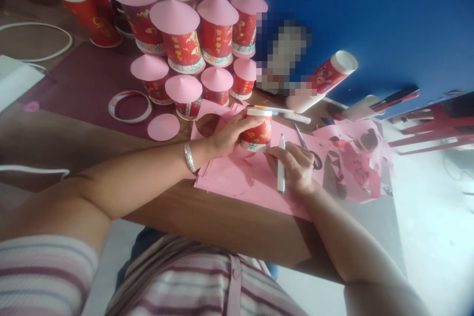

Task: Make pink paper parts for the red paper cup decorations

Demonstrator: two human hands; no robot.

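The person's left hand (pixel 227 134) is holding a red patterned cup (pixel 258 131) above the pink paper sheets (pixel 225 175), its grip closing around the cup's side, with the cup's white base facing the right hand (pixel 299 167). The right hand is holding a white marker (pixel 281 164) in a narrow grip, the dark green end pointing back toward the person; its fingertips are hovering just beside the cup's lower edge, and whether they are touching it I cannot tell. Scissors (pixel 317 160) are lying just beyond the right hand, and cut pink scraps (pixel 371 185) are spreading to its right. Ahead and to the left, red cups with pink cone tops (pixel 175 16) are standing in stacked tiers. A pink paper disc (pixel 163 127) and a white-edged ring (pixel 129 120) are lying near them on the counter (pixel 177 212). A silvery bracelet (pixel 189 158) is circling the left wrist.
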